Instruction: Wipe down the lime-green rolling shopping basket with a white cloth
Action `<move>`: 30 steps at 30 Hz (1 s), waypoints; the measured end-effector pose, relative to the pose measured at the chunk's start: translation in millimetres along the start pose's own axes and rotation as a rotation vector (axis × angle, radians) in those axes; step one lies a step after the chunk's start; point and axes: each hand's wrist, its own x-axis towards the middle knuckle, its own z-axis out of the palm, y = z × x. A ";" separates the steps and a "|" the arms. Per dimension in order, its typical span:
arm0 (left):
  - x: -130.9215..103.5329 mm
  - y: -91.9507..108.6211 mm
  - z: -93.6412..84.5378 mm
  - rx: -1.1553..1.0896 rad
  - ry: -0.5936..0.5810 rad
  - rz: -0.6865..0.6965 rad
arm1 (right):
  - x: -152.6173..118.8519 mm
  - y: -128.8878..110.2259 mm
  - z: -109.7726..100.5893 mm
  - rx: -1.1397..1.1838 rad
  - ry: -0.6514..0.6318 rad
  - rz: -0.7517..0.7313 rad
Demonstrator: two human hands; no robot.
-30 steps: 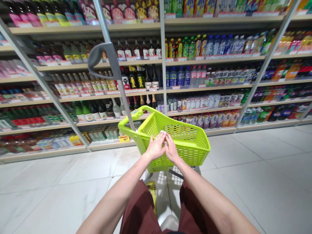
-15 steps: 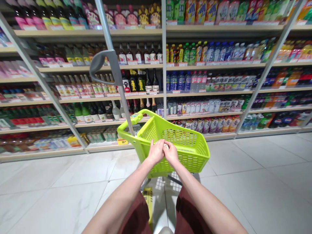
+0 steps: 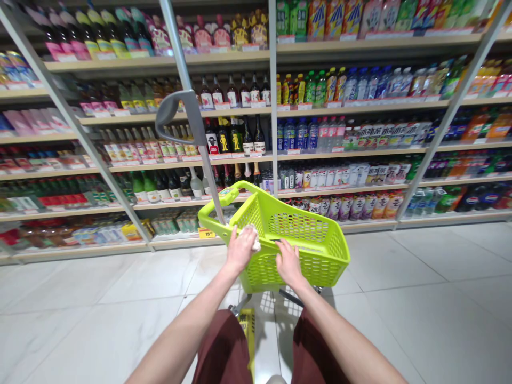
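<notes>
Holding white wad; tag — “15”

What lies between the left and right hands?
In the head view, a white wad at the left hand, then the near side of the green basket, up to the right hand.

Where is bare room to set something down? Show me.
Free: pale glossy floor tiles right of the lime-green plastic basket and left of the left arm; the basket's visible bottom, between its walls. Crowded: the basket's near rim, with the left hand, crumpled white wad and right hand; the packed, pale shelves.
</notes>
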 end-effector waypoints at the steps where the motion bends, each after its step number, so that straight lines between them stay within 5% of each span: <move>1: 0.7 9.8 5.9 -0.014 -0.004 0.033 | -0.6 -5.8 3.2 -0.004 -0.020 -0.043; 4: 4.7 15.7 8.5 -0.016 -0.007 0.078 | 4.0 -12.7 2.0 -0.020 -0.017 -0.081; 10: 9.4 -38.6 -16.8 0.083 0.078 -0.100 | 12.3 11.6 -14.9 -0.027 0.064 0.073; 17: 12.0 -1.3 2.9 -0.029 0.013 0.106 | 10.4 2.4 -4.1 0.023 0.012 -0.037; 20: 35.3 -24.2 -28.4 -0.009 0.181 0.067 | 19.4 -1.1 -4.7 0.029 0.039 -0.084; 25: 98.6 -94.6 -130.8 0.102 0.595 -0.035 | 41.0 -12.0 -6.2 0.059 0.092 -0.110; 27: 115.2 -109.4 -156.1 0.138 0.627 -0.030 | 48.0 -21.1 -6.5 0.073 0.091 -0.130; 30: 114.6 -116.1 -156.6 0.159 0.541 0.001 | 55.6 -34.4 -7.4 0.096 0.076 -0.160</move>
